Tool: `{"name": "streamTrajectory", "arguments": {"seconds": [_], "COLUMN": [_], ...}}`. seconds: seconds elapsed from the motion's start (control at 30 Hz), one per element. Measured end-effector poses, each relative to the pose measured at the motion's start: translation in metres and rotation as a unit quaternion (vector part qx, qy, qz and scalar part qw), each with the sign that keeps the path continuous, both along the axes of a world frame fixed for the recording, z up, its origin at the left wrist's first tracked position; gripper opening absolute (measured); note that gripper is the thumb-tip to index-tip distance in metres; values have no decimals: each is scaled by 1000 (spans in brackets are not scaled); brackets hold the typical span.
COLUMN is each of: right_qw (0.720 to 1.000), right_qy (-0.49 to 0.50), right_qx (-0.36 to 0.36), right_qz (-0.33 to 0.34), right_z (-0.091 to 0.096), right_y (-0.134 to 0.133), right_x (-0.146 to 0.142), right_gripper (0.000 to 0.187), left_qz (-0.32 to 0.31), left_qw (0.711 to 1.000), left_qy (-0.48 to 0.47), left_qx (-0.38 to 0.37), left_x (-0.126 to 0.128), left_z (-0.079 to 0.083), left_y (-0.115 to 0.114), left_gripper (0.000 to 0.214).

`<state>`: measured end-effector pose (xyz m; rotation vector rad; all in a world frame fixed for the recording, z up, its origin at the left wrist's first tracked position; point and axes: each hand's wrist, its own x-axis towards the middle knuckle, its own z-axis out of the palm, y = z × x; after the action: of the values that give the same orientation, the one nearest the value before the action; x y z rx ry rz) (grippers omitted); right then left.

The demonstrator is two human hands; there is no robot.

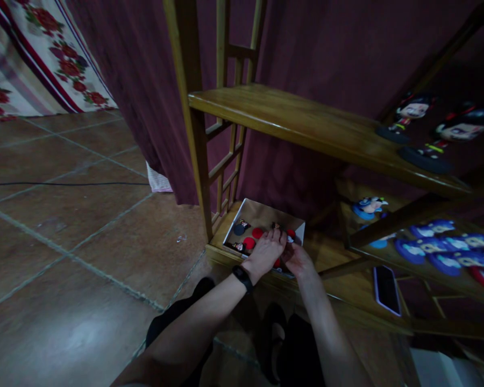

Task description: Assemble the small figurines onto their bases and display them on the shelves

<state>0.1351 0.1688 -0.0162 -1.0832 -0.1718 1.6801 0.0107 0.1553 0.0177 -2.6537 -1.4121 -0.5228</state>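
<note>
A shallow white cardboard box (255, 207) sits on the bottom board of a wooden shelf unit (306, 121). Inside it lie small figurines on red and dark round bases (250, 236). My left hand (266, 250), with a black band on the wrist, reaches into the box with its fingers curled down over the figurines. My right hand (296, 259) is at the box's front right edge, fingers bent around something small there. What either hand grips is hidden by the fingers.
Dark-haired figurines (411, 115) stand on the upper right shelf, and several blue-based ones (439, 250) line a lower shelf. A phone (386, 289) lies on the bottom board at right. A maroon curtain hangs behind. Brown tiled floor spreads left, with a cable across it.
</note>
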Motion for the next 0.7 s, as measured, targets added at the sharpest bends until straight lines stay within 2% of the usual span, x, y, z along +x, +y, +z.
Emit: {"name": "streamTrajectory", "arguments": {"seconds": [0.23,0.37,0.47,0.53,0.6,0.7], "right_qw": [1000,1000,999,998,997,990], "right_qy": [-16,-16,-23,-33,-52,-110], "right_qx": [-9,-12,12,32,53,92], "right_qz": [8,14,23,30,28,12], "right_z": [-3,-5,-4,-2,2,9], "right_y": [1,0,-1,-3,-4,-6], "right_x": [-1,0,-1,-2,-4,-7], "right_gripper": [26,26,20,15,14,16], "left_qz": [-1,-24,-25,-5,20,50], "left_qw": [1000,997,989,972,942,869], "left_qy": [-16,-42,-103,-181,-271,-406], "left_qx": [-18,-54,-103,-147,-194,-277], "left_x": [0,-2,-3,-5,-8,-11], "left_z": [-2,-3,-7,-11,-17,-26], "left_y": [0,0,3,8,16,32], "left_gripper": [41,42,39,35,32,28]}}
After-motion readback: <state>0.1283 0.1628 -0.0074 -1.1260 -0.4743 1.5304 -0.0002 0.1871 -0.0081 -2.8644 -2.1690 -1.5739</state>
